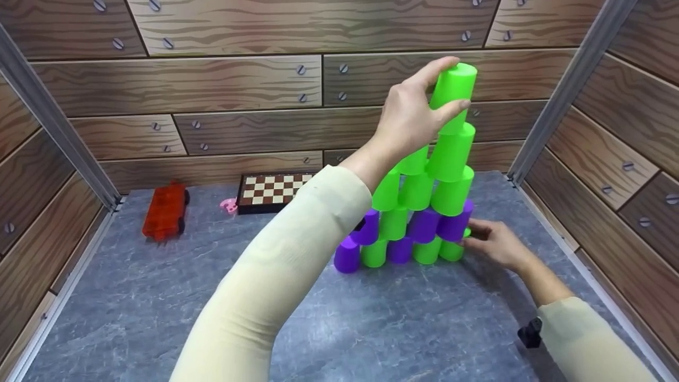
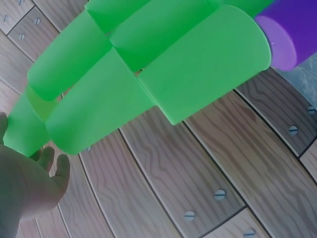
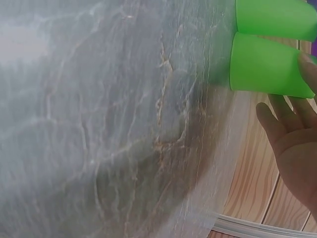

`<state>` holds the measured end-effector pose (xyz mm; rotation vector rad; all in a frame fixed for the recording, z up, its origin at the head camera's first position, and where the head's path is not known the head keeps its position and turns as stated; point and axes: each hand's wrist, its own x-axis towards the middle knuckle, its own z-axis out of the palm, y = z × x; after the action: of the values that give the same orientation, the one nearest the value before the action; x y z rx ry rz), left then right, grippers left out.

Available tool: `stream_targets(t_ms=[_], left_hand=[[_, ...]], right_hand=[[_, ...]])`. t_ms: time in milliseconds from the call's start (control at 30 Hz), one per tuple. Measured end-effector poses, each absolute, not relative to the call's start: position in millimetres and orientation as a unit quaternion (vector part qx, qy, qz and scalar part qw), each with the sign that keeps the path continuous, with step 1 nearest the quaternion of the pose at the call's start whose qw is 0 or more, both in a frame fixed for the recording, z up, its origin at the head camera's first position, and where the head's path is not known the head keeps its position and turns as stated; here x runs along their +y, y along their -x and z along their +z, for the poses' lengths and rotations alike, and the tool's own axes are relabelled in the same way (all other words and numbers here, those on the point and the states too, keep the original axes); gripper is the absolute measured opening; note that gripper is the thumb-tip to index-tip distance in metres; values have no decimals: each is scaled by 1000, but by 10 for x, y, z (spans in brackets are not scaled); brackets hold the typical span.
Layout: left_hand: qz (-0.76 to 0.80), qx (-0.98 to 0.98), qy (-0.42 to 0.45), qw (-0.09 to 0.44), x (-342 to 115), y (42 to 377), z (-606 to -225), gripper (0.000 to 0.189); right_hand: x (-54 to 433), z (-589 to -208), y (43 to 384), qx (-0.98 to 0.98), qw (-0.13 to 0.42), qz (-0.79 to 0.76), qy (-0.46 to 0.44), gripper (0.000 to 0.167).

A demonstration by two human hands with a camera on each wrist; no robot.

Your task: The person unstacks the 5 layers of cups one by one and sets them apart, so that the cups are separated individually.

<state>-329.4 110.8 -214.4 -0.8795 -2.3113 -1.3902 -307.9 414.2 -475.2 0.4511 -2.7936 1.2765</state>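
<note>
So, going left to right, we've got one red toy car (image 1: 165, 212) by the surface's (image 1: 297, 329) back left corner, then one little pink piece (image 1: 229, 205) and one checkered board (image 1: 273, 191) along the back edge. Next is our cup tower (image 1: 416, 191), right of the middle, toward the back right corner.

Our left hand (image 1: 411, 114) is up at the peak, left of the top green cup (image 1: 460, 87), pinching it with thumb in front and a finger over its top. Our right hand (image 1: 498, 244) is down low on the right-edge side, thumb and fingers pinching the end green cup (image 1: 451, 251) of the bottom row. So the tower's basically between our hands, one high, one low.

Count from the bottom: five, four, three, two, one. We make it fifteen upside-down cups, ten green and five purple, the purple all in the lowest two rows.
</note>
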Motion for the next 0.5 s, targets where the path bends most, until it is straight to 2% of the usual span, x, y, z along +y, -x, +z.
stream_targets(t_ms=[233, 500], left_hand=[[-530, -765, 320, 179, 907, 3197, -2111, 65], [-570, -742, 298, 190, 340, 3079, -2216, 70]], right_hand=[[4103, -4764, 3103, -893, 19, 419, -162, 50], [4149, -4762, 3090, -902, 24, 404, -154, 52]])
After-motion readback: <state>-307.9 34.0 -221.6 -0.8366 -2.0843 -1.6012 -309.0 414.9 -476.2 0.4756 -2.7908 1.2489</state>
